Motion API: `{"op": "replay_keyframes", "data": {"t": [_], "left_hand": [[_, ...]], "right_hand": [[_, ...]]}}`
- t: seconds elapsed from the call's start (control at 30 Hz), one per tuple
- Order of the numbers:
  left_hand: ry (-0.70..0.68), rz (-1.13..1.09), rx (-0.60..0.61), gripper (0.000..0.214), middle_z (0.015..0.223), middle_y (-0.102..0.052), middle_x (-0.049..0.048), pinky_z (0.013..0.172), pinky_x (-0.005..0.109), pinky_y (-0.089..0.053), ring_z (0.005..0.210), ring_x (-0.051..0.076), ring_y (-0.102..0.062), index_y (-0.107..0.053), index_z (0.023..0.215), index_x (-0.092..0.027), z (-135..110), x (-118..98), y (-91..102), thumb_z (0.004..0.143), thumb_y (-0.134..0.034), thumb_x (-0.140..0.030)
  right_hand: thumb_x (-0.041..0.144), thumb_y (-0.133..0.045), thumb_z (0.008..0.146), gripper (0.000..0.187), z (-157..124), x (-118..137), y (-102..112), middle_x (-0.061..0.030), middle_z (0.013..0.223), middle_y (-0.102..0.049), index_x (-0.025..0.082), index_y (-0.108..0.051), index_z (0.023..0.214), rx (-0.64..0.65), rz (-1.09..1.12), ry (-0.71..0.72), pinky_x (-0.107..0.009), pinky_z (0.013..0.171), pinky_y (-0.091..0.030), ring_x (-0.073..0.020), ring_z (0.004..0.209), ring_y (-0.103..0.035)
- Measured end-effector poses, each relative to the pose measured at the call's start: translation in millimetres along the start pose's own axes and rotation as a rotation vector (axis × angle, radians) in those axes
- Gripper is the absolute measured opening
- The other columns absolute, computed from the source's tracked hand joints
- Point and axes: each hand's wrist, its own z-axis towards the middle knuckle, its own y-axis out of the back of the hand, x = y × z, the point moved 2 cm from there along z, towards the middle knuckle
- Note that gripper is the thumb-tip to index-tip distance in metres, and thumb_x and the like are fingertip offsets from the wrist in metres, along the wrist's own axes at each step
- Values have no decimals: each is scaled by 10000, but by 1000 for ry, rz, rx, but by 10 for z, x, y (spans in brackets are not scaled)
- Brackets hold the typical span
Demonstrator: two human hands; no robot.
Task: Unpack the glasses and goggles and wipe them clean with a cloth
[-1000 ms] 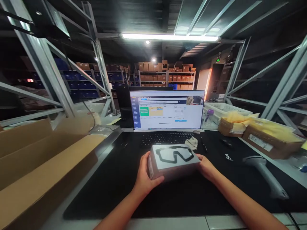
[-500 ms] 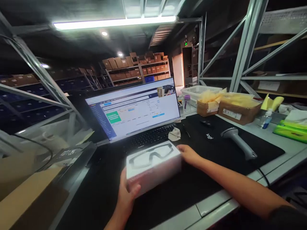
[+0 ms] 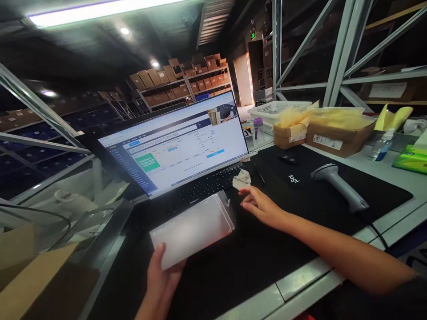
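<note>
My left hand (image 3: 163,271) grips the near left end of a white box (image 3: 193,231), thumb on its face and fingers beneath. Its plain pale face is turned up, with a clear plastic edge showing at the right end. My right hand (image 3: 262,205) is apart from the box, to its right, its fingers loosely bent and holding nothing. Just beyond those fingers lies a crumpled white paper (image 3: 242,179) by the laptop keyboard (image 3: 207,184). The laptop screen (image 3: 180,151) stands lit behind the box.
On the black desk mat (image 3: 300,213) lie a grey barcode scanner (image 3: 340,186), a mouse (image 3: 288,158) and a pen (image 3: 259,173). Cartons with yellow padded mailers (image 3: 336,118), a white basket (image 3: 278,111) and a spray bottle (image 3: 382,146) line the back right. An open cardboard box (image 3: 36,280) is at left.
The box has turned over, from the face with the glasses picture to a plain face, and moved left. My right hand has let go of it. The camera view has shifted slightly.
</note>
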Motion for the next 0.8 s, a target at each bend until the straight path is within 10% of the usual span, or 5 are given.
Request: {"op": "replay_keyframes", "data": {"t": [0.2, 0.47, 0.67, 0.8], "left_hand": [[314, 145, 121, 435, 904, -733, 71, 672, 515, -657, 767, 296, -742, -559, 1247, -200, -134, 35, -26, 854, -656, -359], [725, 458, 626, 887, 939, -745, 158, 527, 419, -626, 667, 338, -744, -540, 1294, -147, -203, -39, 83, 745, -571, -842], [486, 626, 786, 1048, 872, -726, 131, 560, 313, -589, 565, 192, -664, -514, 1343, -136, 96, -109, 264, 740, -301, -966], [79, 914, 770, 1117, 1290, -630, 200, 791, 394, -602, 967, 281, -702, -178, 1565, -232, 258, -108, 340, 731, -669, -789]], "right_hand": [[529, -912, 612, 1298, -157, 230, 5, -191, 1643, -219, 241, -128, 1606, 215, -55, 252, -533, 1234, -215, -358, 1514, -243], [573, -902, 536, 1160, -169, 185, -78, -205, 1458, -477, 188, -359, 1486, 167, 368, -233, -530, 1076, -429, -395, 1316, -510], [507, -905, 536, 768, -136, 44, -238, -112, 1196, -658, 204, -577, 1160, 42, 669, -511, -443, 978, -488, -306, 1116, -633], [495, -858, 612, 588, -179, -15, -315, -81, 1099, -701, 205, -622, 1066, 19, 737, -621, -400, 895, -514, -266, 1033, -657]]}}
